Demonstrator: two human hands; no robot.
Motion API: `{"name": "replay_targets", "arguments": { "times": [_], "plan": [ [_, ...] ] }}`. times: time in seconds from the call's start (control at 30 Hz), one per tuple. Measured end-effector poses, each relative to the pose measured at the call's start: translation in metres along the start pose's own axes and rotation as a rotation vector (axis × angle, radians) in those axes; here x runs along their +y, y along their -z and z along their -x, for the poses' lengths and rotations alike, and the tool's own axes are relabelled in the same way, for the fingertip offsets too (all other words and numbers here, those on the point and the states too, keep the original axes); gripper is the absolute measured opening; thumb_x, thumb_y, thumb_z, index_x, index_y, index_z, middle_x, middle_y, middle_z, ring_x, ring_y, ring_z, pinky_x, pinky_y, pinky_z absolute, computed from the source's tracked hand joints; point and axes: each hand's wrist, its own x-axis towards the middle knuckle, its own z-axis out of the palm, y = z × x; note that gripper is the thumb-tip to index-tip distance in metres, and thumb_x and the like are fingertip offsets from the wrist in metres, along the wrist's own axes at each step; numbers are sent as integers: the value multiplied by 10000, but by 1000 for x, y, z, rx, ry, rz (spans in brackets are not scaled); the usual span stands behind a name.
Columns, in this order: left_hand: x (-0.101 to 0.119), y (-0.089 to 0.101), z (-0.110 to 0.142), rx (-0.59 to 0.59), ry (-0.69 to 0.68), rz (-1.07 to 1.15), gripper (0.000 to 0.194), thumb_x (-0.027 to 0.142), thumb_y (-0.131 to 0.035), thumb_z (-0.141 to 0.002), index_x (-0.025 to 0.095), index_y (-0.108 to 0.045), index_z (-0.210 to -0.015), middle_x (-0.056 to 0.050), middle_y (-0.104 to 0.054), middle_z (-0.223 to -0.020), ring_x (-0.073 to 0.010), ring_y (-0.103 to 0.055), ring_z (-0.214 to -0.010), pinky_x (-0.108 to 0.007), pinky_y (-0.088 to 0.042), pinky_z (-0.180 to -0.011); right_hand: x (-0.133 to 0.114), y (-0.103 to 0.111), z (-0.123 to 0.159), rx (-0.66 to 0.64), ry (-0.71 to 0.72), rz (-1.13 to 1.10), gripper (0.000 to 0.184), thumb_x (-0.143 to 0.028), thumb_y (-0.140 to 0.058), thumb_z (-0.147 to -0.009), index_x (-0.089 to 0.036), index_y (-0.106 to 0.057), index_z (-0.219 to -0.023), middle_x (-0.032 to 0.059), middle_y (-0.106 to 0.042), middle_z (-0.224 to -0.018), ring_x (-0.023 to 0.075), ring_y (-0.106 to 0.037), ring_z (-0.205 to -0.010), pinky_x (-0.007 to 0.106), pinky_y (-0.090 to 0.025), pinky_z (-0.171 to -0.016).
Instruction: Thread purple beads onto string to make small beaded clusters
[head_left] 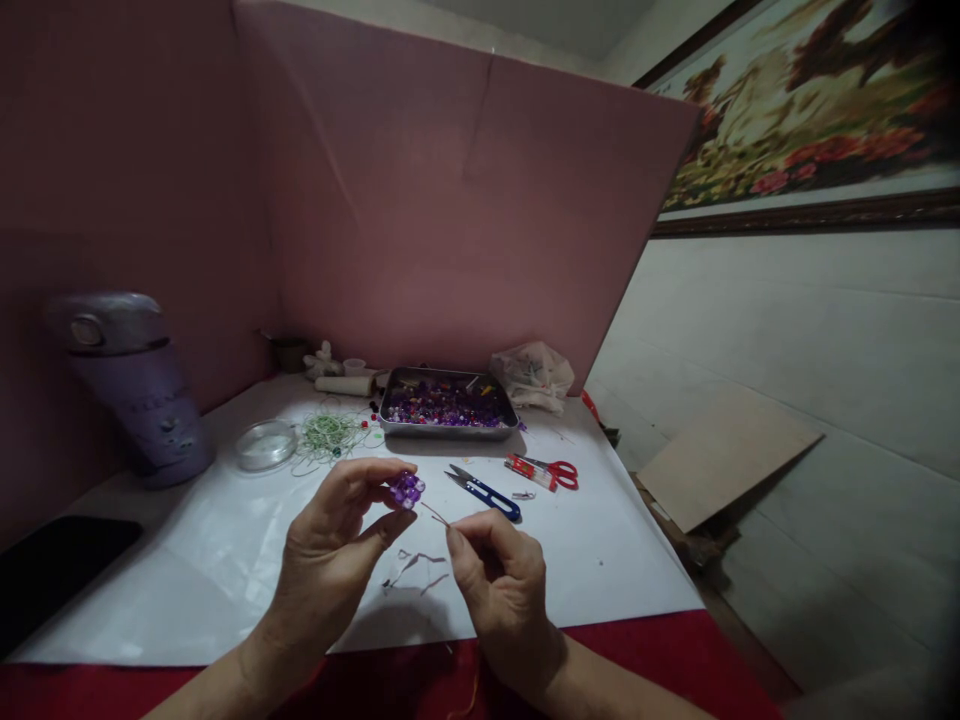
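Note:
A small cluster of shiny purple beads (407, 489) is pinched between the thumb and fingers of my left hand (330, 545), raised above the white table covering. My right hand (504, 575) is closed with thumb against forefinger on a thin brownish thread (435, 514), whose length reaches toward the cluster. Whether the thread passes through the beads I cannot tell. An orange-yellow strand (474, 685) hangs below my right hand. Just beyond the hands lie blue-handled thread snips (487, 495). Thin dark scraps (416, 560) rest on the covering between my wrists.
A metal tray (450, 432) of purple beads stands at the back, beside a clear plastic bag (534, 372). Red-handled scissors (564, 474) lie right, next to a red-labelled item (531, 471). Leftward are green thread (330, 433), a clear round dish (265, 445) and a purple bottle (142, 400).

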Motion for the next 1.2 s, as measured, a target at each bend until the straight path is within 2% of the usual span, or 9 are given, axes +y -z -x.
{"name": "replay_targets", "arguments": {
  "times": [0.27,0.33,0.47,0.57,0.67,0.97,1.2],
  "plan": [
    [3,1,1,35,60,3,222,129,-726,-687,245,-664,-867,-9,-645,-954,-180,-596,-924,-247,-499,-814,-1,0,-2,-2,3,8,128,-201,-507,-851,-158,-541,-735,-45,-416,-541,85,-370,-464,213,-309,-446],
    [3,2,0,26,142,58,205,156,-724,-698,235,-667,-879,-11,-664,-906,-176,-626,-848,-257,-517,-771,-1,0,-3,1,4,6,129,-198,-508,-849,-158,-536,-730,-46,-412,-541,84,-372,-463,212,-307,-445],
    [2,2,-7,-17,401,280,123,191,-706,-726,187,-671,-844,-17,-688,-767,-159,-660,-698,-241,-532,-661,-2,0,-4,18,12,25,142,-187,-502,-843,-162,-512,-703,-58,-367,-529,75,-338,-446,208,-281,-430],
    [1,2,-11,-14,553,423,126,162,-725,-697,156,-666,-808,-28,-694,-764,-177,-675,-717,-237,-534,-640,-4,-1,-5,26,23,33,155,-172,-493,-839,-167,-492,-684,-63,-360,-520,70,-330,-436,203,-274,-423],
    [1,3,-11,-9,620,470,148,142,-741,-673,145,-657,-795,-42,-703,-764,-192,-685,-725,-242,-534,-639,-5,0,-5,24,33,46,158,-160,-496,-828,-170,-476,-672,-67,-353,-515,65,-334,-427,198,-275,-422],
    [2,2,-12,-4,657,392,128,145,-730,-689,146,-645,-786,-37,-686,-742,-171,-661,-702,-233,-508,-598,-5,-1,-6,1,2,49,165,-167,-498,-821,-171,-471,-658,-68,-358,-506,63,-338,-416,191,-272,-409],
    [3,1,-10,-25,606,350,106,163,-723,-703,152,-651,-781,-25,-675,-747,-160,-645,-717,-226,-492,-607,-5,-2,-6,-17,-33,45,158,-181,-498,-812,-173,-477,-655,-59,-389,-508,71,-360,-416,198,-281,-413]
  ]
}}
